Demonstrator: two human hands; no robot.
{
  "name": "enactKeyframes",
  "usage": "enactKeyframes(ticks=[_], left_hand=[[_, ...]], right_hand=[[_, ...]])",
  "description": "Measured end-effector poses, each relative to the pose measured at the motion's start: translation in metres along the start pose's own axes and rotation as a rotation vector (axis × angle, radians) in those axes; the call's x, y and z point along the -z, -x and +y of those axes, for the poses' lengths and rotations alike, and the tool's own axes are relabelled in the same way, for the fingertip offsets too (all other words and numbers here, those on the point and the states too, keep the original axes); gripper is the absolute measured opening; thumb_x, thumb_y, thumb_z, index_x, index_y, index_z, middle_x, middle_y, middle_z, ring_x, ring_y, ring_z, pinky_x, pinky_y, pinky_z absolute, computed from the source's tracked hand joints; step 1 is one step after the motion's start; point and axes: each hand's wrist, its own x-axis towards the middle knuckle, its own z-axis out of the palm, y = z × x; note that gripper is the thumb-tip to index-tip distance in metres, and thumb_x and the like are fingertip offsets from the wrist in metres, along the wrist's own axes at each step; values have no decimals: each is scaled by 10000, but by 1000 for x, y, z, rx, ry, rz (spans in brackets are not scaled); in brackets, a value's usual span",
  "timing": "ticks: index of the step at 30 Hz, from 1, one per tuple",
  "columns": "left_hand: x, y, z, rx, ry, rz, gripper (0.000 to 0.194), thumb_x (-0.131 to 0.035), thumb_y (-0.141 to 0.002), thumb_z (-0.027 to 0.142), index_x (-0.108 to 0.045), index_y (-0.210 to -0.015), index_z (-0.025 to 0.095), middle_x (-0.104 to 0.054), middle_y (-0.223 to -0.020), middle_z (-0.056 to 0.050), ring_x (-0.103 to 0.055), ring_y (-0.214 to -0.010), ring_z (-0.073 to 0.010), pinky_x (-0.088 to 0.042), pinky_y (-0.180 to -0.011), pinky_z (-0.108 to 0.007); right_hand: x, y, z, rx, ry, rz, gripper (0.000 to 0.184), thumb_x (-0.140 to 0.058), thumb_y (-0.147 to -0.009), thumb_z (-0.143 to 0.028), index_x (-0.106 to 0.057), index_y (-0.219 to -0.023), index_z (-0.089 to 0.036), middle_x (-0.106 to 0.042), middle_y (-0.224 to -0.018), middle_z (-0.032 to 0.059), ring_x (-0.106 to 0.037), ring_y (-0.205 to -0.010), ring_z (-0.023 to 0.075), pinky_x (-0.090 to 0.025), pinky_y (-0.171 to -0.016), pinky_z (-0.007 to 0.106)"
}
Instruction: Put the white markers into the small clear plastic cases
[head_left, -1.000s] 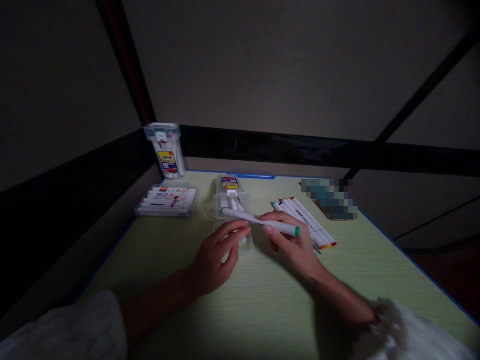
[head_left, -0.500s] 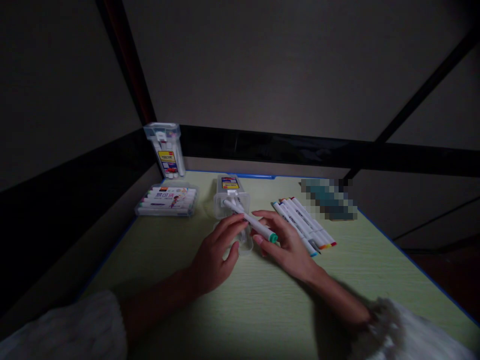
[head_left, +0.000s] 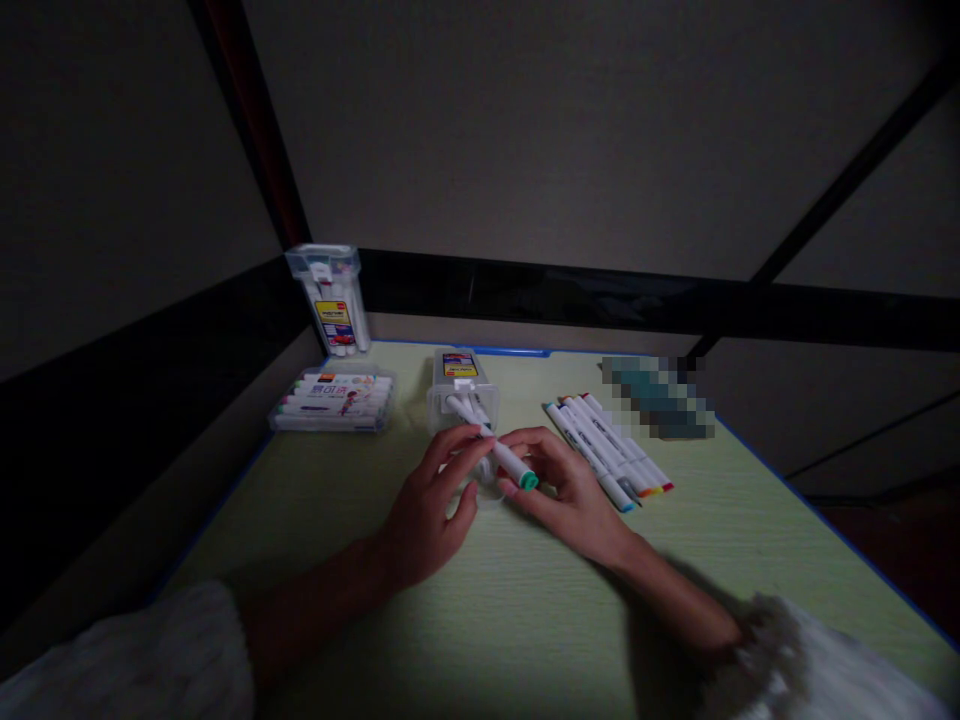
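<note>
A white marker with a green end (head_left: 513, 464) slants across the mouth of a clear plastic marker box (head_left: 437, 400), which lies on its side with its open end towards me. My right hand (head_left: 574, 495) has thumb and fingers around the marker near its green end. With its fingers stretched out and thumb apart, my left hand (head_left: 427, 510) touches the marker's upper side with its fingertips. At least one more white marker shows inside the box mouth. Part of the box's clear lid is hidden behind my hands.
Several white markers (head_left: 600, 445) lie in a row to the right. At the left are a flat clear marker case (head_left: 334, 402) and an upright marker box (head_left: 330, 300). A pixelated dark flat object (head_left: 660, 400) is at the back right of the table (head_left: 510, 620).
The green-ended marker has slid back towards the box and a little left, its green end now lower. My right fingers moved slightly left with it; my left hand stays nearly still.
</note>
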Motion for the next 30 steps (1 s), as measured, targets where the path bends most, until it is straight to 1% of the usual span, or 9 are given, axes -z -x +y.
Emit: enactKeyframes(ticks=[3,9,15,20,25,30], left_hand=[[-1,0,0,3,10,5,499,-438,-779,1,-442,-1233,207,-465,-1214,-105,-494,-1133,-199,-475,-948,-339],[-1,0,-1,40,22,5,502,-444,-773,3,-430,-1230,209,-452,-1217,-107,-494,-1113,-199,-480,-934,-349],[-2,1,-2,87,30,0,492,-441,-759,0,-422,-1210,197,-443,-1220,-106,-478,-1129,-210,-459,-959,-382],[-3,1,-1,108,37,4,476,-444,-756,8,-419,-1190,200,-443,-1217,-103,-467,-1140,-218,-451,-966,-400],[-3,0,-1,112,39,11,466,-443,-752,8,-426,-1175,203,-448,-1207,-103,-471,-1134,-221,-454,-960,-402],[-4,1,-3,120,34,12,490,-449,-751,3,-412,-1198,198,-444,-1218,-106,-458,-1152,-223,-447,-971,-402]], right_hand=[[-1,0,0,-12,-18,-4,271,-603,-782,-301,-515,-1023,-211,-558,-760,-9,-537,-670,121,-407,-518,221],[0,0,-1,-26,-26,-41,330,-599,-780,-287,-510,-1088,-209,-593,-879,23,-546,-690,117,-421,-526,219],[1,1,-4,-20,-49,-110,400,-590,-783,-279,-483,-1163,-212,-590,-929,36,-549,-696,124,-438,-562,235],[2,1,-1,-22,-62,-133,428,-581,-802,-296,-479,-1207,-204,-569,-890,30,-514,-652,109,-428,-558,234],[-1,0,0,-42,-115,-108,398,-604,-793,-292,-491,-1165,-209,-550,-827,4,-481,-609,89,-396,-523,214],[-4,1,0,-58,-236,-60,291,-636,-776,-311,-489,-1003,-203,-538,-782,-20,-487,-582,71,-381,-516,207]])
